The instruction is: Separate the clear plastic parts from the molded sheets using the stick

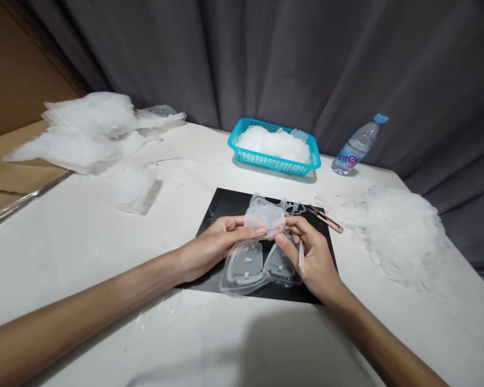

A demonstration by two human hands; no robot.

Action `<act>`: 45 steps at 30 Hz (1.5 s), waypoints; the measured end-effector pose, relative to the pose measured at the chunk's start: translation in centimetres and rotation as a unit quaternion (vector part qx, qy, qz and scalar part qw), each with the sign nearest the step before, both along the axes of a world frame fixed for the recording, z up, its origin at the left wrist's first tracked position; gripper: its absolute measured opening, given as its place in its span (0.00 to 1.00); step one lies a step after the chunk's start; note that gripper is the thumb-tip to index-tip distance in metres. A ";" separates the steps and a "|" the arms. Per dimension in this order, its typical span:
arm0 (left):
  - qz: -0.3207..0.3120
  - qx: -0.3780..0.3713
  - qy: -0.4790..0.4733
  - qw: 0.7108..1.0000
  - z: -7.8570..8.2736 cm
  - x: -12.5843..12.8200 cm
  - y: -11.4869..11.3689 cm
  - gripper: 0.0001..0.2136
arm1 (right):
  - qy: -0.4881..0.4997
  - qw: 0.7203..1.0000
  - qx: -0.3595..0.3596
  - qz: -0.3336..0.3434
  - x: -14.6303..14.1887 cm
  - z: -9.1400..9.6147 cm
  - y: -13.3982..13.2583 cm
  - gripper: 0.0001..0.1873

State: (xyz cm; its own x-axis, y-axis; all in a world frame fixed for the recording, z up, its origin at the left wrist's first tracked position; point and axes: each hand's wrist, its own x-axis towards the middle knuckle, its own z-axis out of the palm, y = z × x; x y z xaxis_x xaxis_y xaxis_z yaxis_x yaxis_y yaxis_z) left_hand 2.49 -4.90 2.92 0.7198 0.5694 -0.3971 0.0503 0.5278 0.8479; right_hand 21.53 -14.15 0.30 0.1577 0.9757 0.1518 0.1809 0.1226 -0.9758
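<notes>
A frosted, translucent plastic piece point(264, 216) with rounded corners is held up above the black mat point(207, 223). My left hand point(220, 241) is closed on its left side, with the thumb lying across the front. At the right edge, my right hand point(312, 252) pinches the same piece between thumb and fingers. A slim whitish strip or tool point(301, 259) also sticks out of the right hand; its kind is unclear. Below lies a clear moulded plastic frame point(242, 282) with rounded panels and small white pegs, partly hidden by both hands.
Pink-handled thread snips point(326, 219) lie at the mat's right edge. Behind stands a turquoise basket point(266, 159) of white pieces, with a water bottle point(353, 150) to its right. Translucent plastic bundles point(92, 129) are heaped at left, and another pile point(403, 231) at right.
</notes>
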 end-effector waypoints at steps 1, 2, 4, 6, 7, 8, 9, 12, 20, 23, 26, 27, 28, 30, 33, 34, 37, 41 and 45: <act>0.005 -0.003 -0.004 1.000 -0.1 0.1 -0.1 0.18 | -0.013 1.000 0.000 -0.003 -0.1 0.0 0.0 0.10; 0.009 -0.005 -0.011 1.000 -0.1 0.2 -0.2 0.18 | -0.024 1.000 -0.001 -0.005 -0.1 0.0 0.0 0.11; 0.014 -0.005 -0.025 1.000 -0.3 0.2 -0.4 0.17 | -0.033 0.999 0.000 -0.004 -0.2 0.0 -0.1 0.13; 0.013 -0.006 -0.034 0.999 -0.4 0.1 -0.5 0.17 | -0.035 0.999 0.002 -0.006 -0.3 0.1 -0.1 0.14; 0.011 -0.006 -0.032 0.999 -0.4 0.1 -0.5 0.18 | -0.043 0.999 0.003 -0.009 -0.3 0.1 -0.1 0.13; 0.009 -0.004 -0.025 1.000 -0.5 0.0 -0.4 0.19 | -0.055 0.998 0.003 -0.015 -0.4 0.2 -0.2 0.12; 0.006 -0.003 -0.016 1.000 -0.5 0.0 -0.4 0.20 | -0.071 0.997 0.002 -0.019 -0.4 0.3 -0.2 0.11; -0.002 0.005 0.004 1.000 -0.5 -0.1 -0.3 0.21 | -0.103 0.995 -0.004 -0.013 -0.5 0.4 -0.2 0.08; -0.011 0.030 -0.009 0.999 -0.7 -0.3 -0.5 0.22 | -0.170 0.985 0.030 0.019 -0.4 0.5 -0.5 0.06; 0.000 0.055 -0.015 0.998 -0.8 -0.2 -0.7 0.22 | -0.144 0.989 0.018 0.036 -0.5 0.7 -0.5 0.07; 0.019 0.079 -0.009 0.997 -1.0 0.0 -0.9 0.21 | -0.106 0.994 -0.005 0.027 -0.7 0.6 -0.5 0.14; 0.022 0.086 -0.005 0.996 -1.0 0.0 -0.9 0.20 | -0.097 0.995 -0.010 0.021 -0.7 0.5 -0.4 0.15; 0.024 0.092 -0.001 0.995 -1.1 0.1 -0.9 0.20 | -0.091 0.996 -0.012 0.019 -0.8 0.4 -0.4 0.15; 0.029 0.102 0.004 0.994 -1.2 0.1 -1.0 0.19 | -0.093 0.995 -0.012 0.026 -0.8 0.3 -0.4 0.12; 0.022 0.111 0.011 0.994 -1.3 0.1 -0.9 0.20 | -0.116 0.992 -0.008 0.040 -0.7 0.3 -0.4 0.05; 0.014 0.114 0.013 0.993 -1.3 0.2 -0.9 0.21 | -0.127 0.991 -0.004 0.037 -0.7 0.3 -0.4 0.04; -0.008 0.115 0.017 0.993 -1.3 0.2 -0.9 0.22 | -0.174 0.985 0.017 0.013 -0.9 0.0 -0.3 0.03; -0.036 0.115 0.012 0.993 -1.4 0.0 -0.7 0.21 | -0.246 0.969 0.029 -0.024 -1.5 -0.5 0.0 0.08; -0.042 0.088 0.009 0.995 -1.3 -0.1 -0.4 0.21 | -0.294 0.955 0.033 -0.032 -1.6 -0.7 0.2 0.08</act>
State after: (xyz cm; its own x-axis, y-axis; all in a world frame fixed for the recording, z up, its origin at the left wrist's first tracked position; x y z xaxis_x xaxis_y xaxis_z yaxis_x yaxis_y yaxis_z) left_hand 2.43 -5.35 1.63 0.7614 0.5695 -0.3097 0.1038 0.3645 0.9254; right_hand 19.96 -13.93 -0.42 0.0844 0.9521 0.2938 0.7046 0.1515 -0.6933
